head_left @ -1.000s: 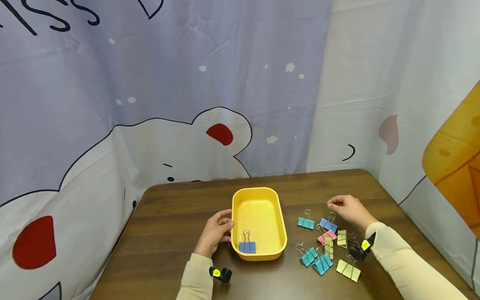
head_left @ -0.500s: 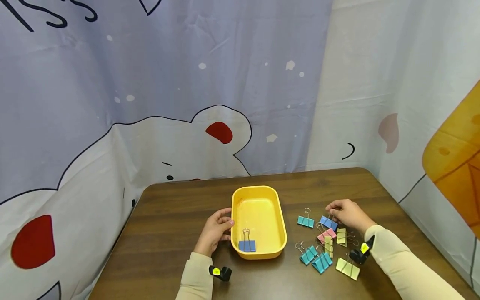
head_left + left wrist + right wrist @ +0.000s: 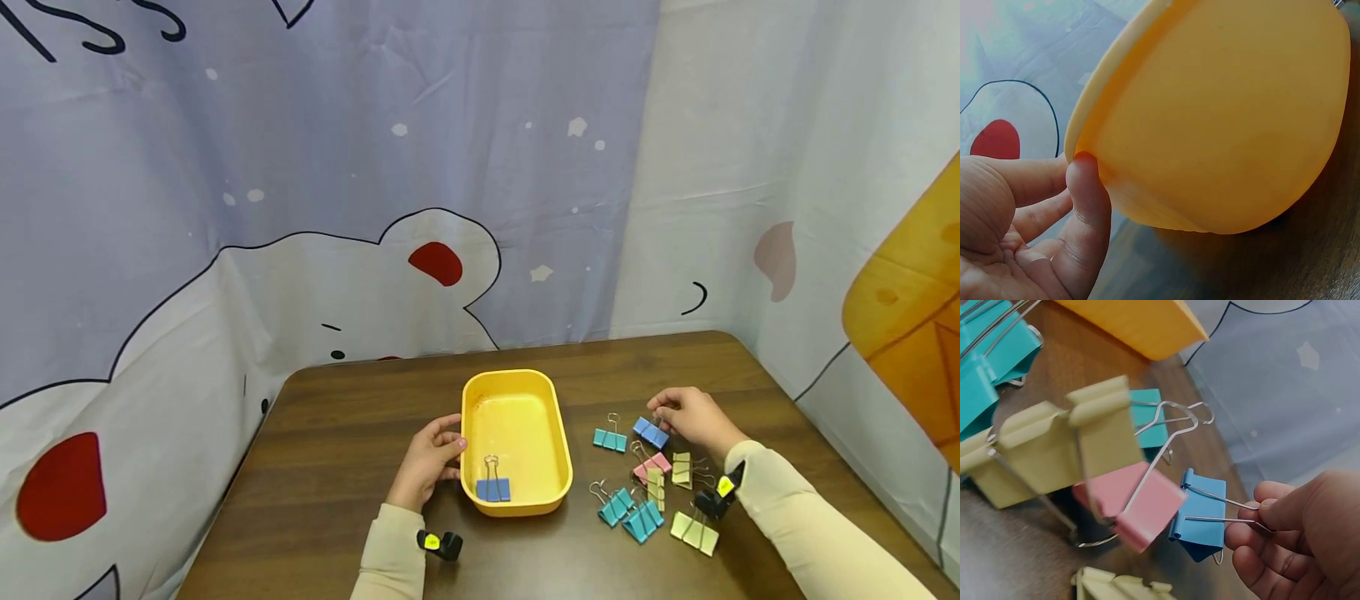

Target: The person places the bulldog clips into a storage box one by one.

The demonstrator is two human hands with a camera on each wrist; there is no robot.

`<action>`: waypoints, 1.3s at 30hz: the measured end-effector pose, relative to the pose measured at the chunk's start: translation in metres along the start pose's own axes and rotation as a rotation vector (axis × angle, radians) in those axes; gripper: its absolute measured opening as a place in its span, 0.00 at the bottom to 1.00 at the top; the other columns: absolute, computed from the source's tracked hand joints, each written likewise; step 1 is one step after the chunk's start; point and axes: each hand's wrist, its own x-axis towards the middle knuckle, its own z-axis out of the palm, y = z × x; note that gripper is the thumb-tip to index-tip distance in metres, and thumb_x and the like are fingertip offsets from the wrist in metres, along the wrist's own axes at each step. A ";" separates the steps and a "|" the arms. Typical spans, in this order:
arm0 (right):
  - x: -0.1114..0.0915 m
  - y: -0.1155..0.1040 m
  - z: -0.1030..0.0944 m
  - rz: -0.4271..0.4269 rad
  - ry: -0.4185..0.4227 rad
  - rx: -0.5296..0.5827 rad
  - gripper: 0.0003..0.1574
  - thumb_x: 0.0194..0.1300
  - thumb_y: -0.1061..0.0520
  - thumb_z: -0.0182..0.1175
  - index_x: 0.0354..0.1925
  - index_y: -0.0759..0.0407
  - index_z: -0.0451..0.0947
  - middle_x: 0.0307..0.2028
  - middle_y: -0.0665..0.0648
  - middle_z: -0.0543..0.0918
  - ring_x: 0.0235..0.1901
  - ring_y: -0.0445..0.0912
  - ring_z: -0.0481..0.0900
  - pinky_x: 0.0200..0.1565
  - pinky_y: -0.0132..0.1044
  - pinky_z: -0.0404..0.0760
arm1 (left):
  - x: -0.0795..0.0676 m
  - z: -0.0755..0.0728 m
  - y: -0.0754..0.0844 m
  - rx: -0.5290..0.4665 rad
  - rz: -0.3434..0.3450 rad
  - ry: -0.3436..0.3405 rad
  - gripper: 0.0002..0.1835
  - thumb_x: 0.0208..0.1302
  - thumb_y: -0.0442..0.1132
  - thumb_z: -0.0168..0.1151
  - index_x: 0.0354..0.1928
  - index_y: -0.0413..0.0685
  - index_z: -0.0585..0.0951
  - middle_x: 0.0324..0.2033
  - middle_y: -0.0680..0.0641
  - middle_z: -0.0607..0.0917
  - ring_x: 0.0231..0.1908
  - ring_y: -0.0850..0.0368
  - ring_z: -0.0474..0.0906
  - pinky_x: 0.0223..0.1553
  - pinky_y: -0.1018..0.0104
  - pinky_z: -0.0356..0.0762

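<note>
My left hand (image 3: 427, 462) is at the left side of a yellow plastic tray (image 3: 562, 467), thumb and forefinger gripping its rim, as the left wrist view shows close up. Inside the tray, near the front left corner, lies a blue binder clip (image 3: 493, 490) with its wire handles pointing to the back. Over the clips at the right, my right hand (image 3: 697, 419) pinches another blue binder clip (image 3: 1200, 515) by its wire handle between thumb and forefinger. Just in front of that clip is a pink binder clip (image 3: 1150, 503). A teal binder clip (image 3: 610, 440) lies to its left.
Two more teal clips (image 3: 642, 521) lie in front of the pink one. Several pale yellow clips (image 3: 694, 533) are grouped nearby, some overlapping. The wooden table (image 3: 345, 433) ends at a printed cloth backdrop (image 3: 555, 167) behind and to the sides.
My right hand has come down onto the blue binder clip, taken its handle and shifted it slightly back and to the left. The left hand and tray stay put.
</note>
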 end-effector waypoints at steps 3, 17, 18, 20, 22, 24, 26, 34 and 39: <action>0.004 -0.007 -0.004 -0.019 0.007 0.016 0.10 0.72 0.68 0.55 0.46 0.72 0.81 0.32 0.59 0.84 0.28 0.47 0.81 0.29 0.38 0.82 | 0.000 0.000 0.001 0.001 0.007 -0.002 0.26 0.70 0.30 0.62 0.69 0.43 0.72 0.42 0.41 0.82 0.33 0.52 0.82 0.26 0.63 0.86; 0.026 -0.048 -0.012 -0.127 0.009 -0.003 0.09 0.72 0.67 0.56 0.45 0.67 0.82 0.35 0.60 0.86 0.31 0.48 0.82 0.32 0.36 0.84 | 0.001 0.001 0.000 -0.011 0.016 -0.010 0.26 0.71 0.30 0.61 0.69 0.41 0.71 0.44 0.38 0.81 0.32 0.52 0.80 0.25 0.66 0.84; 0.028 -0.051 -0.011 -0.137 0.007 -0.001 0.09 0.72 0.67 0.56 0.45 0.67 0.82 0.35 0.60 0.86 0.31 0.48 0.82 0.32 0.37 0.84 | 0.000 0.001 0.000 -0.011 0.017 -0.011 0.26 0.71 0.30 0.61 0.69 0.41 0.71 0.44 0.38 0.81 0.33 0.52 0.80 0.25 0.65 0.84; 0.031 -0.058 -0.009 -0.148 0.005 0.005 0.09 0.72 0.66 0.56 0.45 0.67 0.82 0.35 0.60 0.86 0.31 0.49 0.83 0.31 0.37 0.84 | 0.000 0.001 0.000 -0.009 0.020 -0.012 0.26 0.71 0.30 0.60 0.70 0.40 0.71 0.45 0.37 0.81 0.33 0.52 0.81 0.25 0.65 0.85; 0.035 -0.066 -0.006 -0.156 -0.002 0.012 0.09 0.72 0.66 0.56 0.45 0.67 0.83 0.35 0.60 0.86 0.31 0.49 0.83 0.32 0.38 0.84 | 0.000 0.001 0.000 -0.010 0.021 -0.014 0.26 0.71 0.29 0.60 0.70 0.40 0.71 0.45 0.37 0.81 0.34 0.51 0.81 0.26 0.65 0.85; 0.037 -0.075 -0.002 -0.157 -0.008 0.021 0.09 0.72 0.66 0.57 0.45 0.67 0.83 0.36 0.60 0.86 0.31 0.50 0.83 0.33 0.40 0.85 | 0.000 0.001 -0.001 -0.009 0.027 -0.019 0.26 0.71 0.29 0.60 0.70 0.40 0.70 0.45 0.36 0.81 0.34 0.51 0.81 0.26 0.64 0.85; 0.040 -0.083 0.002 -0.157 -0.017 0.025 0.09 0.72 0.66 0.57 0.45 0.66 0.83 0.35 0.59 0.86 0.31 0.50 0.83 0.34 0.42 0.86 | 0.001 0.001 -0.002 -0.008 0.034 -0.023 0.26 0.71 0.29 0.60 0.69 0.39 0.70 0.45 0.36 0.81 0.34 0.51 0.81 0.26 0.64 0.85; 0.050 -0.117 0.022 -0.181 -0.045 0.059 0.07 0.73 0.64 0.58 0.44 0.61 0.83 0.34 0.58 0.86 0.34 0.57 0.83 0.37 0.47 0.86 | 0.001 0.001 -0.001 -0.005 0.028 -0.024 0.26 0.71 0.30 0.61 0.70 0.40 0.71 0.45 0.37 0.81 0.34 0.50 0.82 0.27 0.63 0.86; 0.052 -0.135 0.037 -0.196 -0.078 0.084 0.08 0.73 0.63 0.58 0.45 0.61 0.84 0.36 0.59 0.86 0.34 0.56 0.84 0.38 0.44 0.86 | 0.001 0.001 -0.002 -0.004 0.022 -0.010 0.25 0.71 0.30 0.60 0.69 0.42 0.72 0.45 0.36 0.81 0.33 0.52 0.80 0.26 0.64 0.85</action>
